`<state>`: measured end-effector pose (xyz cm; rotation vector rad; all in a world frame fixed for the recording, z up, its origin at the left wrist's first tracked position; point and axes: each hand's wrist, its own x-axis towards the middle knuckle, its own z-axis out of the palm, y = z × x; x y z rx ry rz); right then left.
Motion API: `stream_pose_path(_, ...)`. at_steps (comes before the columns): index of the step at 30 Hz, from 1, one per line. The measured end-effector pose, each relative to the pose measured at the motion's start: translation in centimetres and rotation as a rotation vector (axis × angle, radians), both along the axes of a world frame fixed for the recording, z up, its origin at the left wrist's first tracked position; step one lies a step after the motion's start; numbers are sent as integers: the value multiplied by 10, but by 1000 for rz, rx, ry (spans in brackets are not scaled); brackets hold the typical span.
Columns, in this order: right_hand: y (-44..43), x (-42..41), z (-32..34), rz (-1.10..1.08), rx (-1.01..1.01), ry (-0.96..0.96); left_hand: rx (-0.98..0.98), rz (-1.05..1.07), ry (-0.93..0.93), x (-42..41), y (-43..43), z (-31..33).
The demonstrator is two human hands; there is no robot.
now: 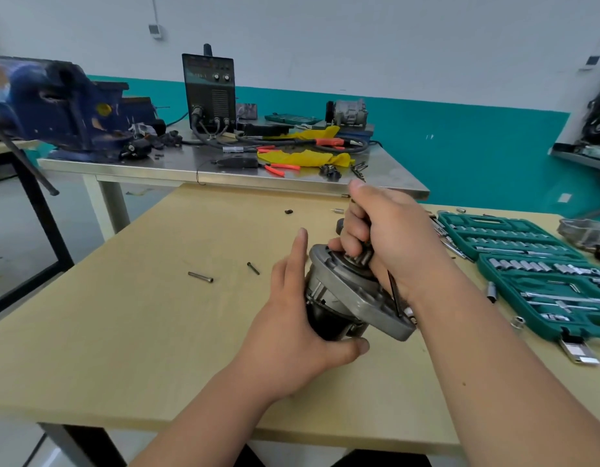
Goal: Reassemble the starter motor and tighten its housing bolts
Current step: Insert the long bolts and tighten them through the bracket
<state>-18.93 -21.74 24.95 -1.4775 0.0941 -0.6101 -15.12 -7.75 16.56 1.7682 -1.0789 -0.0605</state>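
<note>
Starter motor [352,293] (tilted): left hand [292,332] cups its body, right hand [389,241] curls round, seemingly, its pinion [361,258].

White wall [325,35] with a teal lower band [460,143] spans twelve o'clock. A steel bench [177,163] stands at eleven, just behind a pale wooden table [123,332]. Grey floor [9,230] shows at nine o'clock.

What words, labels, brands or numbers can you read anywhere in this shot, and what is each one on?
No text here can be read for certain.
Welding machine: pale marking on the front panel, too blurred to read.
Socket set case: any size marks on the sockets are too small to read.
Starter motor: no lettering shows on the visible housing.
</note>
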Motion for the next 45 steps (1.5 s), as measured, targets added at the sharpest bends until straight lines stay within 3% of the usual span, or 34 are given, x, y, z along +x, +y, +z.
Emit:
stream_pose_path(5,-10,4,5,253,84,-72,-105,-200,-24,9,4,9)
stream_pose_path(11,-16,11,10,526,198,-37,-183,-206,55,5,-5,5)
stream_pose_path(14,-24,8,12,561,205,-20,-232,-138,11,-2,-14,3)
stream_pose_path(18,-32,-1,9,341,139,4,-242,-50,-97,-9,-23,3)
stream_pose_path(21,-46,-21,19,-221,-15,-30,-241,-22,-134,-15,-28,5)
stream_pose_path(23,-54,-37,30,-438,20,-136,-244,-9,-145,-21,-31,6)
stream_pose_path(26,-42,-42,40,-423,151,-244,-225,15,-160,-28,-36,6)
stream_pose_path(29,-23,-34,38,-407,195,-215,-206,32,-176,-32,-38,7)
stream_pose_path(33,-15,-30,22,-473,80,-112,-216,67,-174,-34,-38,7)
stream_pose_path(38,-19,-29,20,-545,58,-179,-222,70,-179,-34,-38,7)
stream_pose_path(45,-22,-22,19,-589,-108,-76,-256,77,-166,-33,-37,5)
